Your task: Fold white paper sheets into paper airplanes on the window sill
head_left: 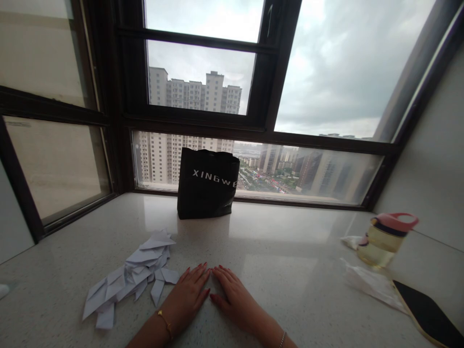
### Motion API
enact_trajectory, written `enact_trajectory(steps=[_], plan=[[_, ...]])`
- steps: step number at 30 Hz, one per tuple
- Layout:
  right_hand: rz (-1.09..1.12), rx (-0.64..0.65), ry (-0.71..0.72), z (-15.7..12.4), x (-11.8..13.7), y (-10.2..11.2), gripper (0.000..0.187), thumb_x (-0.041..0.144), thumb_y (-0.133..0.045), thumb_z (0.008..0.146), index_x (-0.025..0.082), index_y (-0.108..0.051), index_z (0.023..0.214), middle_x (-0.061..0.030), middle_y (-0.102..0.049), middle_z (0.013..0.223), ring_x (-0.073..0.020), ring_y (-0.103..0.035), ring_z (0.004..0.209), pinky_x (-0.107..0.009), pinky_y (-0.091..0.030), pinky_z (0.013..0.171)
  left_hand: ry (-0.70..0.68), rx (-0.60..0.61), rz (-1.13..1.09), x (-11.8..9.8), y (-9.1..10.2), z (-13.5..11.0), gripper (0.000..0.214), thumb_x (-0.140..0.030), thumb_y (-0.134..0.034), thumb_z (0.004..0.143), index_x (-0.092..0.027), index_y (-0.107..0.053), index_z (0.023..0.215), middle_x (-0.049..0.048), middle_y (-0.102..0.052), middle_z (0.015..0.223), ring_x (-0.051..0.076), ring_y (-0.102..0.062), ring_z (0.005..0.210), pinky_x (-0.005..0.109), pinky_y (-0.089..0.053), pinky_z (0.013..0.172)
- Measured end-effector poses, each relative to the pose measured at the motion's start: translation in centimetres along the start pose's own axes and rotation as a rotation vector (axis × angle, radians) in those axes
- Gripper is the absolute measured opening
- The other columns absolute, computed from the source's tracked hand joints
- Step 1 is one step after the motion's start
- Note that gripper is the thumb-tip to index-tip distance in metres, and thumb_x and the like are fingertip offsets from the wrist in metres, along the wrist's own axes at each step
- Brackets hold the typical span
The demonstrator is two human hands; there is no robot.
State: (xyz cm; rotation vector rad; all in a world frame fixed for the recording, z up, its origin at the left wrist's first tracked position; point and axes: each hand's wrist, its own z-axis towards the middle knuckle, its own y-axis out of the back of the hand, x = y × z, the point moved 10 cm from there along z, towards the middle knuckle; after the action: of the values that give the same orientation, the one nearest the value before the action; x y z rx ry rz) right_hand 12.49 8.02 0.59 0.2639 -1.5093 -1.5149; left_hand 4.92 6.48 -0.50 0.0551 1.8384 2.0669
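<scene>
My left hand (186, 295) lies flat on the speckled white countertop (290, 270), palm down, its fingers stretched forward. Beside it, my right hand (235, 297) rests flat in the same way, and the fingertips of both hands nearly meet. Neither hand holds anything. Just left of my left hand is a loose heap of folded white paper pieces (134, 270), with one folded piece (161, 282) close to my fingers. Farther back, a black bag (206, 193) with white lettering stands upright in front of the window.
At the right stands a yellowish water bottle (384, 241) with a pink lid. Crumpled clear plastic (369, 285) lies before it, beside a dark phone (429, 311). Dark window frames (253, 123) border the back and left. A small white object (3, 290) sits at the left edge.
</scene>
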Motion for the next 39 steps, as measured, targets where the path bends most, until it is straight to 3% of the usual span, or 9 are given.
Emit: enact_trajectory(steps=[9,32,36,39], plan=[[-0.002,0.014,-0.006,0.0,-0.1,-0.1,0.051,0.027,-0.048,0.079,0.011,-0.041,0.127,-0.0123,-0.044,0.131,-0.0227,-0.033,0.124,-0.040,-0.025,0.104,0.012,0.040,0.006,-0.2,0.0,0.0,0.045,-0.035,-0.029,0.089,-0.018,-0.036,0.130,0.0086,-0.034,0.137,0.021,-0.031,0.126,0.044,-0.027,0.102],[0.036,0.008,-0.021,0.0,-0.5,-0.1,0.052,0.028,-0.048,0.079,0.012,-0.040,0.128,-0.0118,-0.042,0.132,-0.0222,-0.032,0.125,-0.040,-0.024,0.105,-0.032,-0.024,-0.036,-0.4,0.4,-0.2,0.044,-0.035,-0.032,0.088,-0.018,-0.039,0.128,0.0085,-0.040,0.134,0.020,-0.035,0.123,0.041,-0.029,0.102],[0.047,0.039,-0.032,0.0,-0.4,0.0,0.053,0.030,-0.048,0.080,0.010,-0.040,0.128,-0.0126,-0.041,0.133,-0.0226,-0.030,0.126,-0.040,-0.023,0.106,0.004,-0.115,0.015,-0.2,2.6,-0.1,0.040,-0.028,-0.040,0.084,-0.022,-0.046,0.123,0.0049,-0.041,0.134,0.020,-0.041,0.118,0.037,-0.035,0.098],[0.029,0.096,-0.064,0.0,-0.4,-0.1,0.055,0.032,-0.046,0.081,0.006,-0.038,0.129,-0.0145,-0.037,0.135,-0.0233,-0.027,0.127,-0.040,-0.021,0.107,0.219,-0.280,0.127,3.4,5.9,-0.7,0.039,-0.023,-0.041,0.082,-0.025,-0.048,0.121,0.0047,-0.035,0.138,0.026,-0.037,0.120,0.044,-0.033,0.097]])
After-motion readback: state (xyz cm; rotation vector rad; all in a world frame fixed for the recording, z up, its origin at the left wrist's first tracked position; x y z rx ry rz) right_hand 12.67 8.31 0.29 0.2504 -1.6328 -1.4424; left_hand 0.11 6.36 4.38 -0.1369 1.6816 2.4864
